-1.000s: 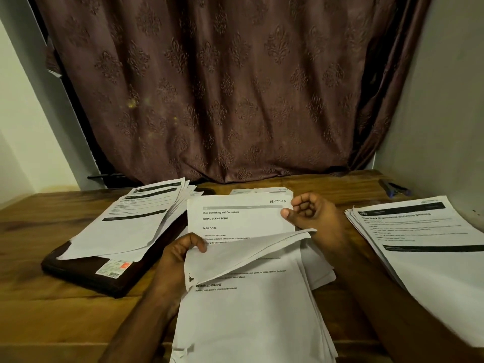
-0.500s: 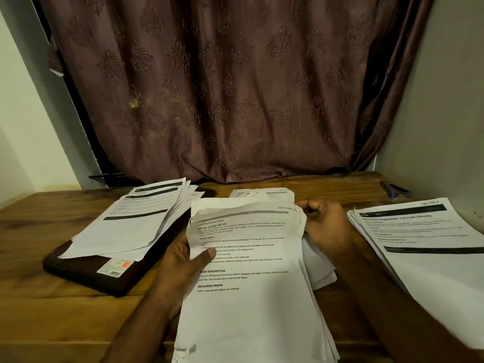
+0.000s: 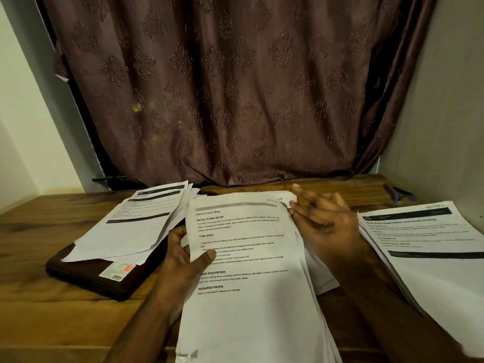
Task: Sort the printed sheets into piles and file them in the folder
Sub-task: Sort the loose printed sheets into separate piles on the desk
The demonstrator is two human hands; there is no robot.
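— Brown patterned curtain [image 3: 235,87] fills the back at twelve o'clock, with pale walls either side and a wooden surface [image 3: 52,318] below it. Why is the paper split three ways?

— It looks like sorting in progress. One pile [image 3: 136,226] lies at ten o'clock on top of the dark folder [image 3: 104,279], probably so it can be filed straight in. Another pile [image 3: 424,252] sits well apart at three o'clock, which should keep the kinds from mixing.

— And the middle stack [image 3: 248,297]?

— That seems to be the unsorted one, at six o'clock, nearest the body for easy reading. Its top page reads "Reading Corner Setup".

— What about the grip on each side?

— The left hand [image 3: 183,260] clasps the stack's left edge, thumb on top, fingers beneath, I judge to steady it. The right hand [image 3: 324,224] is at the top right corner, fingers loosely spread and blurred; one fingertip touches the corner, nothing is clasped.

— Anything smaller?

— A dark blue pen-like thing [image 3: 398,193] at two o'clock, near the wall.
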